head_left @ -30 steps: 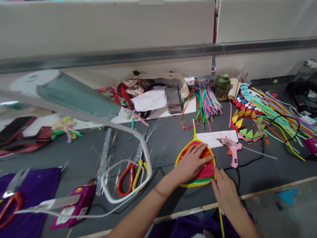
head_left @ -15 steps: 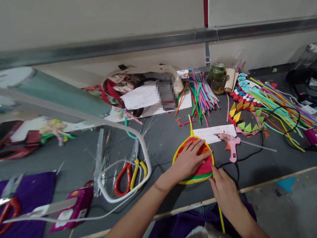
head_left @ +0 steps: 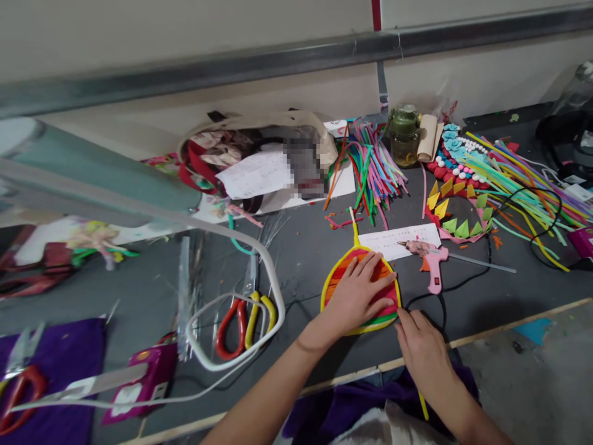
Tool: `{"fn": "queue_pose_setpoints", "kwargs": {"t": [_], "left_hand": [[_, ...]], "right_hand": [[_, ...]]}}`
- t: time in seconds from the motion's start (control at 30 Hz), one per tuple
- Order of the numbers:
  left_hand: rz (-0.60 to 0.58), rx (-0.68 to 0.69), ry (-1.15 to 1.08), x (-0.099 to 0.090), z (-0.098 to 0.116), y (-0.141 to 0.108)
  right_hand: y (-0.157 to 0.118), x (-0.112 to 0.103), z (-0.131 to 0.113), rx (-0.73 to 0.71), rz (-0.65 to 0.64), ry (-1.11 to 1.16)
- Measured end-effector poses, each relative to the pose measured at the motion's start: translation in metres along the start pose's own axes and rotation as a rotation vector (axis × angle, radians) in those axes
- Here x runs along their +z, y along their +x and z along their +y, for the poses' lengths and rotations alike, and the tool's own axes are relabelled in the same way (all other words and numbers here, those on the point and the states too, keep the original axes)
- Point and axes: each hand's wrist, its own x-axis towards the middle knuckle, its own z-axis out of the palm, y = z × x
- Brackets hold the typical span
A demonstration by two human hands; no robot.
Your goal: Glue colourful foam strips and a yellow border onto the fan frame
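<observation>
A round craft piece (head_left: 337, 278) with a yellow rim and red, orange, pink and green bands lies on the dark table (head_left: 296, 259). Across its face rests my left hand (head_left: 356, 295), fingers spread. My right hand (head_left: 419, 340) pinches the yellow pipe cleaner at the rim's right side, and a loose yellow end (head_left: 423, 406) hangs below that hand. Behind the piece, a pink glue gun (head_left: 433, 266) lies partly on a white paper strip (head_left: 380, 243).
Red-and-yellow-handled scissors (head_left: 231, 327) and a white lamp arm (head_left: 273, 272) are to the left. Pipe cleaners (head_left: 373, 167), a green-lidded bottle (head_left: 405, 139) and a leafy ring (head_left: 463, 228) stand or lie behind. A wooden strip (head_left: 343, 378) edges the table.
The view has shifted slightly. My left hand's fingers are spread wider on the round piece, and less of the loose yellow end shows below my right hand.
</observation>
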Motion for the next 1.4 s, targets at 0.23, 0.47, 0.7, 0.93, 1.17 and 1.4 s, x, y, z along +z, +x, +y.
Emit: {"fn": "queue_pose_setpoints", "kwargs": {"t": [0.23,0.47,0.7,0.93,1.17,1.4], "left_hand": [[-0.010,-0.037,0.015,0.002,0.009,-0.001],[-0.010,-0.089,0.016,0.007,0.018,-0.001],[-0.004,-0.094,0.007,0.007,0.019,0.000],[-0.009,-0.101,-0.006,0.009,0.017,0.000],[-0.053,-0.098,0.015,0.007,0.015,0.000],[-0.157,-0.076,0.018,-0.004,0.015,0.002]], "right_hand": [[-0.002,0.005,-0.003,-0.012,0.017,0.003],[-0.014,0.005,-0.008,-0.008,0.019,0.059],[-0.028,0.007,-0.010,-0.084,0.006,0.144],[-0.026,0.007,-0.013,-0.127,-0.057,0.038],[-0.018,0.013,-0.023,-0.136,-0.066,0.013],[-0.020,0.015,-0.037,-0.066,-0.053,0.038]]}}
